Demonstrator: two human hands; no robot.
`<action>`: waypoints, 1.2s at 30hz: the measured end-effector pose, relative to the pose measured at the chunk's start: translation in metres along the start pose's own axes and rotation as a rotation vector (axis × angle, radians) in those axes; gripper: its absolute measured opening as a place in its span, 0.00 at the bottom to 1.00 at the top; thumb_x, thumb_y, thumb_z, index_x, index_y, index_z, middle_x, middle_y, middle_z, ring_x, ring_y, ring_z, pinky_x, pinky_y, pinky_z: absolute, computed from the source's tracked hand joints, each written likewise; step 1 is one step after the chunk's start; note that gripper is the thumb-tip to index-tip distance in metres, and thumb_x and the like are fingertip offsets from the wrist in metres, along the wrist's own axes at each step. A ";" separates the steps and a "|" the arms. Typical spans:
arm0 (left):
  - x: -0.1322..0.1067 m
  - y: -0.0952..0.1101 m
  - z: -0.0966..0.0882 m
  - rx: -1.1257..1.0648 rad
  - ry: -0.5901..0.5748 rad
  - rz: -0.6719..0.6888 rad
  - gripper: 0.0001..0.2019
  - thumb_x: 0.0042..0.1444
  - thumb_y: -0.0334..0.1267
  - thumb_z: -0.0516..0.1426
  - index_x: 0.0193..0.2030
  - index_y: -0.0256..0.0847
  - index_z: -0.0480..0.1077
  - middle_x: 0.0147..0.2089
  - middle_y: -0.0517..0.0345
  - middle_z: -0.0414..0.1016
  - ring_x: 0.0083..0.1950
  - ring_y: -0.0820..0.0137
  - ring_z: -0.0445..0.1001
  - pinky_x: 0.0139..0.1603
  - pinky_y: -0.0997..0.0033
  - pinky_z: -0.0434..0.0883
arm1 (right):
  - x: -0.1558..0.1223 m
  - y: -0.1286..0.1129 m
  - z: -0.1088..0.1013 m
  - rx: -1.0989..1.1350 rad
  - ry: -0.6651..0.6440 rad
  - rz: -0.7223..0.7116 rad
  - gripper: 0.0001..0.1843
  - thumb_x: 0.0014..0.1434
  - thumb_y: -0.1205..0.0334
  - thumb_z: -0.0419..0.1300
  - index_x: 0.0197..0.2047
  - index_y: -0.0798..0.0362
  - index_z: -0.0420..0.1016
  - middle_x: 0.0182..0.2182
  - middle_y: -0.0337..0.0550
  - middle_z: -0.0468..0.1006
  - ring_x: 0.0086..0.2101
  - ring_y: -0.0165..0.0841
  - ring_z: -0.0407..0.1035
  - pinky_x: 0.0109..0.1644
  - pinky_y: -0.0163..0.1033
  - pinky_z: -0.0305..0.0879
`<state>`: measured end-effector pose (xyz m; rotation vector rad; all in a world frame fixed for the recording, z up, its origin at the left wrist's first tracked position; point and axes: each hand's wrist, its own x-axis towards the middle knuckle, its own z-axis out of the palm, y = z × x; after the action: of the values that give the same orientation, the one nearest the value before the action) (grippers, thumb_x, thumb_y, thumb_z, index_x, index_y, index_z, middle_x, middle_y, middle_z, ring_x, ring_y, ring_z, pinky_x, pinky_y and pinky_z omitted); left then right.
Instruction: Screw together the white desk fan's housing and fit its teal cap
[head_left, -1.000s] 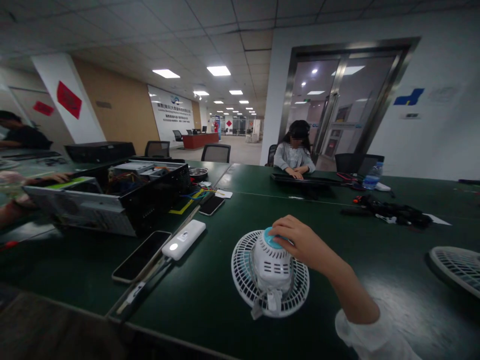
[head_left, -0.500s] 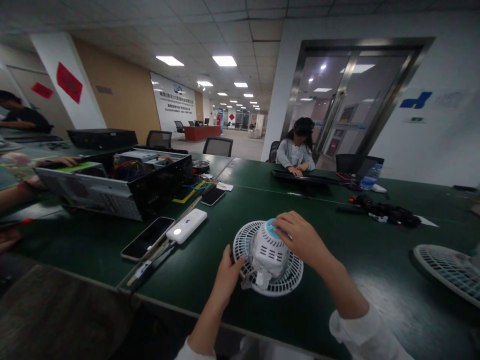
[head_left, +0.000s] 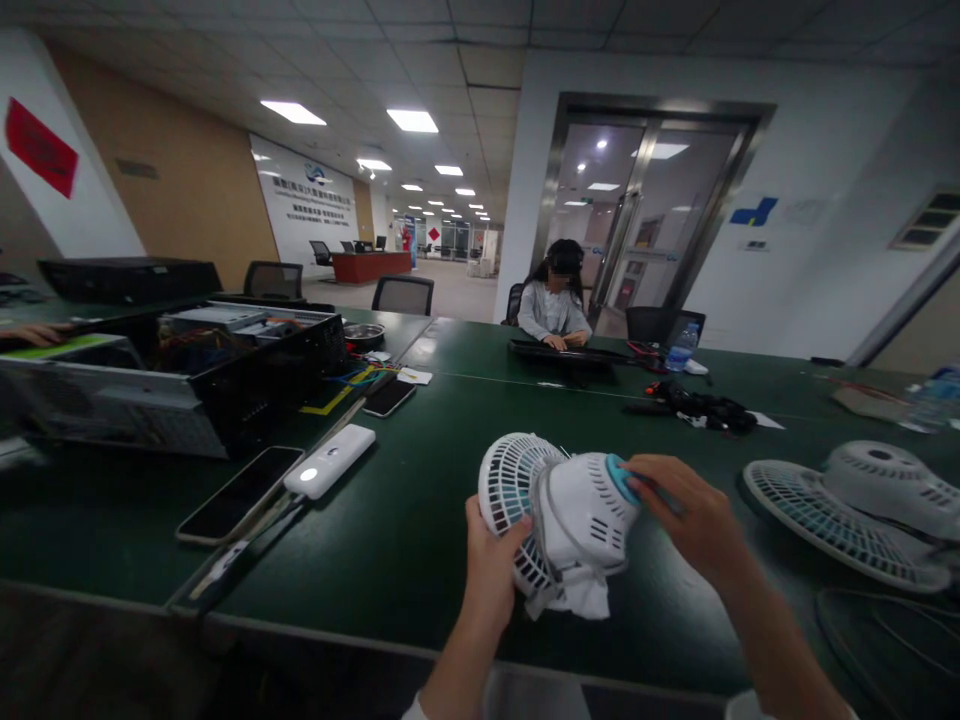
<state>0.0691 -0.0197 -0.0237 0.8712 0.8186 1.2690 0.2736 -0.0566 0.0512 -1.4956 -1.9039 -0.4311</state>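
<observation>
Office, open-plan. Tells: white sign wall [head_left: 307, 215] with logo and Chinese lettering, red reception-style desk [head_left: 371, 266], mesh-back chair [head_left: 403, 296] at the table edge, tiled ceiling [head_left: 337, 65] with panel lights [head_left: 412, 121], metal-framed glass doors [head_left: 637, 210]. Near end doubles as a hardware bench: long green worktop [head_left: 420, 480], opened PC case [head_left: 262, 400] with internal wiring exposed, loose coloured wires [head_left: 360, 378] beside it.

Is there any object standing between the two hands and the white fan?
Nothing visible stands between them: the left hand holds the white fan by its grille, and the right hand touches the blue cap.
</observation>
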 end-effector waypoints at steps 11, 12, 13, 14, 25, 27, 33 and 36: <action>0.024 -0.003 0.136 0.553 -0.433 0.416 0.16 0.52 0.30 0.54 0.47 0.42 0.56 0.53 0.45 0.69 0.53 0.56 0.69 0.52 0.60 0.66 | -0.087 0.119 -0.041 -0.122 0.154 0.535 0.13 0.51 0.52 0.52 0.34 0.50 0.70 0.31 0.47 0.77 0.31 0.43 0.73 0.37 0.49 0.68; 0.030 -0.006 0.149 0.601 -0.502 0.472 0.17 0.52 0.29 0.54 0.48 0.41 0.57 0.57 0.44 0.65 0.57 0.55 0.67 0.56 0.59 0.63 | -0.091 0.129 -0.039 -0.122 0.152 0.570 0.12 0.51 0.52 0.52 0.34 0.50 0.70 0.30 0.46 0.77 0.31 0.43 0.72 0.36 0.49 0.68; 0.034 -0.010 0.162 0.646 -0.572 0.525 0.16 0.52 0.28 0.54 0.48 0.41 0.58 0.60 0.43 0.62 0.59 0.55 0.65 0.58 0.59 0.61 | -0.095 0.139 -0.036 -0.119 0.144 0.607 0.12 0.52 0.52 0.53 0.33 0.51 0.70 0.29 0.45 0.76 0.31 0.43 0.72 0.36 0.49 0.68; 0.039 -0.014 0.173 0.688 -0.634 0.573 0.15 0.52 0.27 0.53 0.47 0.40 0.60 0.63 0.43 0.58 0.60 0.55 0.63 0.59 0.59 0.60 | -0.098 0.147 -0.031 -0.110 0.127 0.644 0.11 0.54 0.53 0.53 0.33 0.51 0.70 0.28 0.43 0.76 0.30 0.41 0.72 0.35 0.48 0.68; 0.066 -0.058 0.210 1.059 -0.731 0.807 0.15 0.60 0.40 0.54 0.53 0.39 0.64 0.54 0.50 0.67 0.50 0.64 0.70 0.48 0.55 0.71 | -0.141 0.182 0.024 0.026 -0.022 0.862 0.16 0.61 0.57 0.55 0.50 0.55 0.67 0.46 0.45 0.71 0.41 0.34 0.69 0.43 0.46 0.68; 0.069 -0.057 0.209 1.103 -0.712 0.816 0.15 0.60 0.40 0.53 0.52 0.39 0.64 0.53 0.50 0.68 0.48 0.64 0.71 0.47 0.57 0.71 | -0.143 0.188 0.030 0.032 0.001 0.886 0.17 0.61 0.57 0.55 0.50 0.55 0.66 0.46 0.46 0.71 0.41 0.35 0.69 0.43 0.46 0.68; 0.078 -0.046 0.208 1.138 -0.756 0.844 0.16 0.59 0.40 0.54 0.52 0.38 0.64 0.53 0.50 0.68 0.49 0.64 0.71 0.47 0.56 0.71 | -0.146 0.199 0.042 0.027 0.028 0.943 0.17 0.61 0.57 0.55 0.51 0.55 0.66 0.47 0.46 0.71 0.42 0.35 0.69 0.44 0.47 0.68; 0.086 -0.038 0.208 1.095 -0.761 0.825 0.16 0.59 0.40 0.54 0.52 0.38 0.64 0.53 0.50 0.67 0.49 0.64 0.71 0.47 0.56 0.71 | -0.149 0.198 0.041 0.003 0.049 0.959 0.17 0.60 0.57 0.55 0.51 0.55 0.66 0.47 0.46 0.70 0.42 0.35 0.69 0.44 0.47 0.68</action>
<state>0.2811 0.0436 0.0326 2.5744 0.4700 0.9166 0.4662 -0.0818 -0.1075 -2.1347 -0.9524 -0.0118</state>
